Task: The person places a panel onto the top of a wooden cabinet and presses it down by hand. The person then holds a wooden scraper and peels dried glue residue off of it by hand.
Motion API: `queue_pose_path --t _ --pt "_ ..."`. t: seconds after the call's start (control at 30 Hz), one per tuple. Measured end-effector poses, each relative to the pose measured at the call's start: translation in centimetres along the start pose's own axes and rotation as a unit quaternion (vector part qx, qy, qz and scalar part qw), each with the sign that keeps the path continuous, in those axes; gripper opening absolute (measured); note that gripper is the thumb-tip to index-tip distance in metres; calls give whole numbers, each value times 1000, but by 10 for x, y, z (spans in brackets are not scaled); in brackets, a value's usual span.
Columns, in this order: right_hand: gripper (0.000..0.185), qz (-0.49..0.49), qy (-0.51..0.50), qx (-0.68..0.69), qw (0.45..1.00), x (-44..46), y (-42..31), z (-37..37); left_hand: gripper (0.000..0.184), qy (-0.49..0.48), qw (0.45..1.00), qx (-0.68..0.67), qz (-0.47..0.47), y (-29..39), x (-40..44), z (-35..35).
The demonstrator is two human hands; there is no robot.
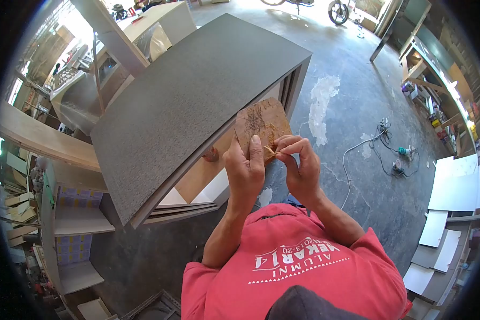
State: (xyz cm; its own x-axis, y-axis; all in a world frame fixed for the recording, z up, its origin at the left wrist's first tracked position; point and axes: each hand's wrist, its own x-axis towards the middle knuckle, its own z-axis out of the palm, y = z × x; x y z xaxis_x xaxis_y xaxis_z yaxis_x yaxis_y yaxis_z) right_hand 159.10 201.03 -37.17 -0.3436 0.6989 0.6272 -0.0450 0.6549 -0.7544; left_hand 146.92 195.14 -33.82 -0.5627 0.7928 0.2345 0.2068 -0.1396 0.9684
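Note:
My left hand [246, 162] grips the lower left edge of a small brown board [258, 120], thumb on its face. Dark streaks and yellowish-brown smears mark the board's upper surface. At its lower right corner, my right hand [302, 164] is closed in a pinch on a thin, light-coloured sliver [270, 150], whose exact kind I cannot make out. Just beyond both hands stands a large cabinet with a grey top panel [197, 101]. An orange-brown container [211, 154] sits inside its open front, partly hidden by my left hand.
Cables with a green plug [404, 151] lie on the concrete floor [352, 176] to the right. White panels [453, 184] are stacked at the far right. A wooden beam [48, 136] and a shelf unit [82, 221] stand left. A motorbike wheel [338, 12] shows at the back.

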Motion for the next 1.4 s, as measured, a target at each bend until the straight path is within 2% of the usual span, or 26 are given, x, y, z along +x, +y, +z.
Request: queue_pose_path --t 0.07,0.1,0.13,0.17,0.2,0.27,0.3,0.37,0.4,0.47,0.5,0.57,0.7,0.77,0.8,0.87,0.9,0.97,1.0,1.07,1.1,1.17,1.2,1.3,1.37,1.4 --pt "13 120 61 195 972 -4 0 3 29 8 999 39 21 -2 -2 2" --pt "13 120 61 194 972 -5 -3 2 25 22 997 47 65 -5 -2 3" --pt "11 166 75 266 947 -4 -8 1 22 36 992 55 109 -8 -2 4" --pt "11 209 88 336 914 -2 -11 -1 22 36 992 55 110 -10 -2 4" --pt "11 209 89 336 914 -1 -11 -4 22 43 991 57 116 -11 -3 3" --pt "7 409 31 453 791 2 -8 -16 22 46 989 58 124 -17 -6 2" --pt "7 408 34 454 791 2 -3 -21 22 39 988 77 130 -23 -8 0" --pt "20 385 -157 234 879 3 3 -26 22 30 985 96 138 -25 -9 -6" --pt "20 382 -155 234 880 5 -1 -28 22 40 981 119 150 -24 -6 -12" --pt "21 282 -239 -38 928 9 -16 -34 22 52 975 145 160 -26 -3 -20" --pt "21 282 -237 -38 929 10 -18 -33 22 50 975 145 161 -24 -3 -22" --pt "18 214 -218 -106 946 11 -21 -27 26 31 991 102 80 -20 -4 -24" --pt "15 177 -204 -14 963 12 -19 -17 25 33 997 45 55 -24 -1 -23" --pt "12 10 -48 -23 999 18 -24 -14 26 50 998 -43 23 -27 0 -19" --pt "12 11 -46 -24 999 21 -24 -16 26 49 998 -43 23 -26 -1 -18" --pt "12 -16 -19 -129 991 27 -22 -19 27 45 988 -140 -36 -22 -2 -16" --pt "12 -16 -19 -129 991 26 -19 -18 27 45 989 -140 -36 -25 -2 -17" --pt "6 60 -41 42 997 22 -8 -12 30 19 981 -183 -57 -32 -1 -19" --pt "6 60 -42 42 996 17 -4 -8 30 20 981 -183 -58 -30 -3 -18" --pt "5 210 -25 282 936 6 0 0 24 40 997 -65 -14 -22 -8 -14" --pt "5 211 -26 283 935 7 0 -1 24 41 997 -65 -15 -21 -11 -14" --pt "11 246 -27 223 943 11 -1 -6 22 -7 997 62 47 -18 -18 -15" --pt "11 247 -28 223 943 11 -1 -8 22 -7 997 62 46 -15 -21 -11" --pt "12 267 -106 153 946 13 -10 -14 25 16 987 85 137 -10 -24 -2" --pt "17 120 -176 -66 975 14 -24 -18 25 -8 990 90 111 -11 -21 -6" --pt "17 122 -177 -66 974 12 -24 -19 25 -8 990 89 109 -12 -20 -7"
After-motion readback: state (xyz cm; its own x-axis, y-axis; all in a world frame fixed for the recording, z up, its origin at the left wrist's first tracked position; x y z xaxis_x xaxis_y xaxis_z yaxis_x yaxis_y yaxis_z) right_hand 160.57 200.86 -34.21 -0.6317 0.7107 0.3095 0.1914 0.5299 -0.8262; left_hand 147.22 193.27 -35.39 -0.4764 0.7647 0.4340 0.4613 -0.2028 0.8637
